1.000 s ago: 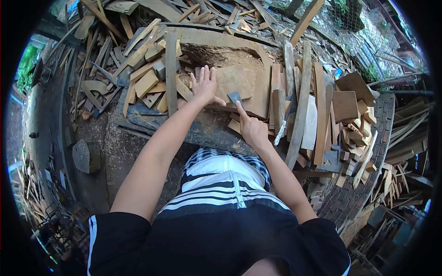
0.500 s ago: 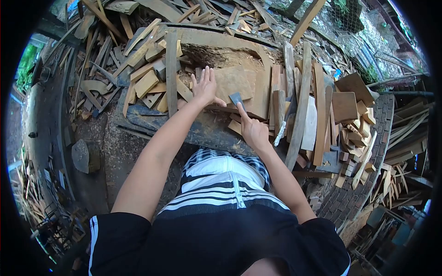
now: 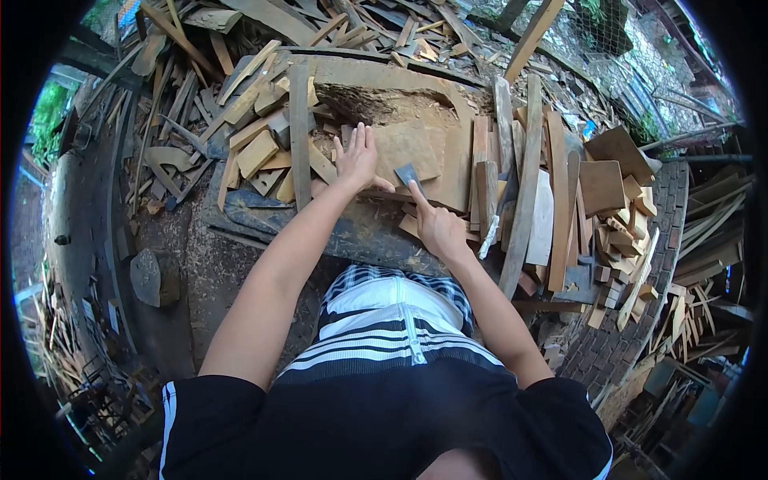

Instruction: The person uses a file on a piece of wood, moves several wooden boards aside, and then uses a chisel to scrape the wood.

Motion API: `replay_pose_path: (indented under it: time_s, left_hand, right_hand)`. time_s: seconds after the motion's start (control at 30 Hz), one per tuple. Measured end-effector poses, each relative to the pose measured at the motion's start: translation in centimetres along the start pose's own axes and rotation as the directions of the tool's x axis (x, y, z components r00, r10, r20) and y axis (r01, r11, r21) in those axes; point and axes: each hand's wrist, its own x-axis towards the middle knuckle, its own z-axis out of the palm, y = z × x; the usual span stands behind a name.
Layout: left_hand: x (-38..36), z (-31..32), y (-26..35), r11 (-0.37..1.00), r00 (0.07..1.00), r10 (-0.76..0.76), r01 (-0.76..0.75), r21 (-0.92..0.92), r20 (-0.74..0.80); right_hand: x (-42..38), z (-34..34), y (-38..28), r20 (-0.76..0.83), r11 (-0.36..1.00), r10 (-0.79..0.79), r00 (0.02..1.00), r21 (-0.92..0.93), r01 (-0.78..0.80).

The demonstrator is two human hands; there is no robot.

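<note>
A thin, squarish wooden piece point(image 3: 411, 142) lies on a larger board point(image 3: 454, 172) on the workbench. My left hand point(image 3: 358, 164) presses at its left edge, fingers stretched out and thumb pointing right. From the right, my right hand point(image 3: 442, 230) grips a scraper point(image 3: 406, 173) with a flat grey blade, its index finger laid along the tool toward the blade. The blade rests on the lower part of the wooden piece. The scraper's handle is hidden inside my hand.
Wood offcuts point(image 3: 258, 154) are heaped left of the work, beside an upright-lying plank point(image 3: 299, 136). Long strips point(image 3: 524, 184) and a pile of small blocks point(image 3: 624, 232) lie to the right. A rough, hollowed timber edge point(image 3: 352, 104) is behind. A stump point(image 3: 154, 278) stands at the lower left.
The scraper's blade has shifted slightly left and down over the wooden piece. My left hand stays at the left edge, with its thumb a little lower.
</note>
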Motion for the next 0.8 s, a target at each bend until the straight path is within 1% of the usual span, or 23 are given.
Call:
replay_pose_path:
  time_s: [0.07, 0.13, 0.17, 0.23, 0.27, 0.33, 0.37, 0.43, 0.47, 0.53, 0.57, 0.6, 0.63, 0.67, 0.73, 0.77, 0.8]
  left_hand:
    - [0.1, 0.0, 0.0, 1.000, 1.000, 0.012, -0.012, -0.003, -0.004]
    - [0.0, 0.0, 0.0, 0.998, 1.000, 0.004, -0.005, -0.055, -0.010]
    - [-0.1, 0.0, 0.0, 0.999, 1.000, 0.008, -0.009, -0.050, -0.010]
    - [0.2, 0.0, 0.1, 1.000, 1.000, -0.001, 0.001, -0.030, 0.001]
    - [0.2, 0.0, 0.1, 1.000, 1.000, 0.005, -0.005, -0.028, -0.003]
    - [0.1, 0.0, -0.1, 1.000, 1.000, 0.014, -0.014, -0.008, 0.002]
    - [0.1, 0.0, -0.1, 1.000, 1.000, 0.009, -0.009, -0.012, -0.001]
    - [0.1, 0.0, -0.1, 1.000, 1.000, 0.013, -0.012, -0.027, 0.010]
    - [0.0, 0.1, -0.2, 0.999, 1.000, 0.007, -0.007, -0.031, 0.011]
    - [0.1, 0.0, 0.0, 1.000, 1.000, 0.010, -0.010, -0.028, 0.014]
    - [0.2, 0.0, 0.1, 1.000, 1.000, 0.021, -0.021, -0.022, 0.013]
    - [0.1, -0.1, 0.1, 1.000, 1.000, 0.015, -0.015, -0.021, 0.026]
    - [0.2, -0.1, 0.0, 1.000, 0.999, 0.005, -0.004, -0.019, 0.034]
    - [0.2, 0.0, 0.0, 1.000, 0.999, 0.010, -0.010, -0.010, 0.031]
    - [0.5, 0.0, -0.1, 1.000, 0.999, 0.001, -0.001, -0.015, 0.053]
    - [0.5, -0.2, -0.2, 1.000, 0.999, 0.008, -0.008, -0.009, 0.052]
    - [0.6, -0.5, -0.3, 0.999, 0.997, 0.033, -0.036, 0.038, 0.073]
  right_hand:
    - [0.9, 0.4, 0.1, 0.023, 1.000, 0.015, 1.000, -0.006, -0.015]
    - [5.0, 2.1, 0.4, -0.219, 0.994, -0.102, 0.970, -0.070, 0.088]
    - [6.6, 2.7, 0.2, -0.222, 0.994, -0.098, 0.970, -0.065, 0.085]
    - [8.8, 3.2, 0.0, -0.335, 0.993, -0.115, 0.935, -0.078, 0.094]
    - [8.4, 3.1, 0.1, -0.340, 0.993, -0.111, 0.934, -0.078, 0.090]
    - [6.3, 2.6, 0.0, -0.288, 0.996, -0.086, 0.954, -0.044, 0.077]
    - [4.5, 2.2, 0.1, -0.287, 0.996, -0.092, 0.954, -0.047, 0.082]
    - [1.1, 0.8, 0.4, -0.077, 0.999, -0.018, 0.997, -0.048, 0.014]
    - [1.0, -0.1, 0.1, -0.072, 0.998, -0.023, 0.997, -0.051, 0.019]
    - [1.1, -1.3, -0.3, 0.085, 1.000, 0.022, 0.996, -0.002, -0.022]
    - [2.3, -0.5, -0.2, 0.079, 0.999, 0.032, 0.996, 0.004, -0.032]
    - [4.5, 1.1, -0.1, -0.064, 1.000, -0.003, 0.998, 0.004, 0.003]
    - [6.5, 2.1, -0.1, -0.208, 0.999, -0.042, 0.977, -0.004, 0.042]
    - [7.7, 2.6, -0.1, -0.215, 0.999, -0.037, 0.976, 0.003, 0.038]
    - [9.3, 2.8, -0.2, -0.289, 0.998, -0.066, 0.955, -0.013, 0.065]
    - [8.8, 2.7, -0.1, -0.294, 0.998, -0.059, 0.954, -0.009, 0.058]
    - [7.5, 2.2, 0.3, -0.244, 0.999, -0.030, 0.969, 0.014, 0.034]
